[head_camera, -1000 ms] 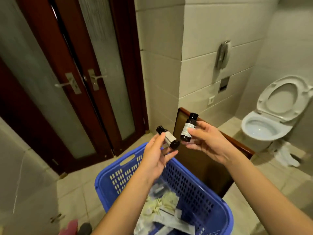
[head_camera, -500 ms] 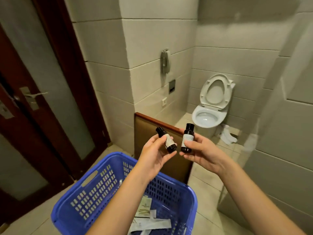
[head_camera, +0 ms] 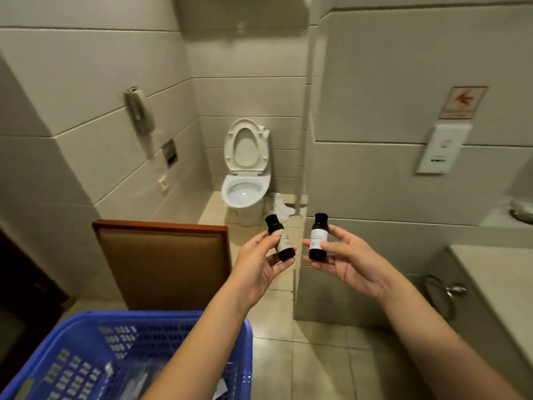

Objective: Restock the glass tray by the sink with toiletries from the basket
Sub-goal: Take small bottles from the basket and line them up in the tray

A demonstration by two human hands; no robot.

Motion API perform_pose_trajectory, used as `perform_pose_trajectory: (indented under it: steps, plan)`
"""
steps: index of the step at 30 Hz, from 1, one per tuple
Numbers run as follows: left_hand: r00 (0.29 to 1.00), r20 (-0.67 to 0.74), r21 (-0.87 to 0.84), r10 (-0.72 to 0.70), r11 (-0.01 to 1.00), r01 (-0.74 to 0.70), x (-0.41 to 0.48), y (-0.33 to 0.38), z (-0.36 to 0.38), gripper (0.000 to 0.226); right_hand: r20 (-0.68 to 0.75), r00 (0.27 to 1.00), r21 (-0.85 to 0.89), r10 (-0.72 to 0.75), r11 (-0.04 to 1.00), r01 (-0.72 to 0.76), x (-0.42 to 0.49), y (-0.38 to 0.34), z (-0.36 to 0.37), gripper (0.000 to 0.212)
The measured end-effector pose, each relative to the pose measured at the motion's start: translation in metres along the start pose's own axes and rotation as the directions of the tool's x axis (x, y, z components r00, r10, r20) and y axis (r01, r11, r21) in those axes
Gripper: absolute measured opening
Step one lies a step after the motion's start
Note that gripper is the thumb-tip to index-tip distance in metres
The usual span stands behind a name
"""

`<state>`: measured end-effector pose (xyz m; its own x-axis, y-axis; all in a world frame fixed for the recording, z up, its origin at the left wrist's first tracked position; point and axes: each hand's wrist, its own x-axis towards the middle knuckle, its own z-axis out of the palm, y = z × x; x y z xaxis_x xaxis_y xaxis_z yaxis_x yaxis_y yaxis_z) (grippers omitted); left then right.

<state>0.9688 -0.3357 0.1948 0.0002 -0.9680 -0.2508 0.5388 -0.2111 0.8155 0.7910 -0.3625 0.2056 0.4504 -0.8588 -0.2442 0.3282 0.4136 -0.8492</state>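
My left hand grips a small dark bottle with a white label, tilted slightly left. My right hand grips a second, matching dark bottle, held nearly upright. Both bottles are raised in front of me, a short gap apart. The blue plastic basket sits at the lower left under my left forearm, with wrapped toiletry packets inside. A glass dish shows at the far right edge on the counter; I cannot tell whether it is the tray.
A brown chair back stands behind the basket. A toilet with its lid up is at the far wall, a wall phone to the left. A pale counter runs along the right, with a towel ring below it.
The view has swung right, from the wooden doors to the toilet and counter. Both hands still hold their bottles, which are now farther apart and more upright.
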Motion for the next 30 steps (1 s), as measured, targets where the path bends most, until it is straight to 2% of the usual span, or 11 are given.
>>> perform_pose_trajectory:
  steps: [3, 6, 8, 12, 16, 19, 23, 28, 30]
  plan:
    - [0.998, 0.051, 0.047, -0.025, 0.999, 0.023, 0.001, -0.014, 0.036, 0.009, -0.068, 0.996, 0.039, -0.063, 0.997, 0.066, -0.030, -0.013, -0.028, 0.048]
    - [0.996, 0.092, 0.128, -0.022, 0.992, 0.010, 0.000, -0.032, 0.072, 0.012, -0.129, 0.986, 0.061, -0.107, 0.991, 0.115, -0.061, -0.025, -0.055, 0.077]
    - [0.992, 0.123, 0.179, -0.032, 0.984, 0.010, -0.003, -0.049, 0.102, 0.021, -0.169, 0.975, 0.056, -0.143, 0.986, 0.155, -0.087, -0.033, -0.076, 0.084]
    - [0.977, 0.200, 0.240, -0.079, 0.970, 0.029, -0.018, -0.095, 0.173, 0.018, -0.271, 0.940, 0.030, -0.207, 0.974, 0.223, -0.154, -0.046, -0.125, 0.051]
    - [0.941, 0.296, 0.260, -0.163, 0.962, 0.085, -0.049, -0.156, 0.250, 0.010, -0.416, 0.876, -0.025, -0.244, 0.966, 0.257, -0.235, -0.045, -0.191, 0.040]
    - [0.890, 0.387, 0.298, -0.241, 0.946, 0.127, -0.075, -0.210, 0.310, 0.009, -0.522, 0.809, -0.069, -0.269, 0.959, 0.275, -0.311, -0.040, -0.243, 0.042]
    - [0.806, 0.457, 0.388, -0.377, 0.900, 0.200, -0.111, -0.281, 0.381, 0.014, -0.665, 0.685, -0.124, -0.300, 0.948, 0.295, -0.412, -0.028, -0.296, 0.063]
    - [0.607, 0.574, 0.537, -0.550, 0.812, 0.228, -0.164, -0.356, 0.446, 0.012, -0.824, 0.470, -0.151, -0.317, 0.922, 0.357, -0.522, -0.004, -0.327, 0.049]
    - [0.517, 0.601, 0.592, -0.609, 0.774, 0.225, -0.186, -0.385, 0.466, 0.010, -0.881, 0.373, -0.141, -0.291, 0.914, 0.381, -0.560, 0.011, -0.334, 0.051]
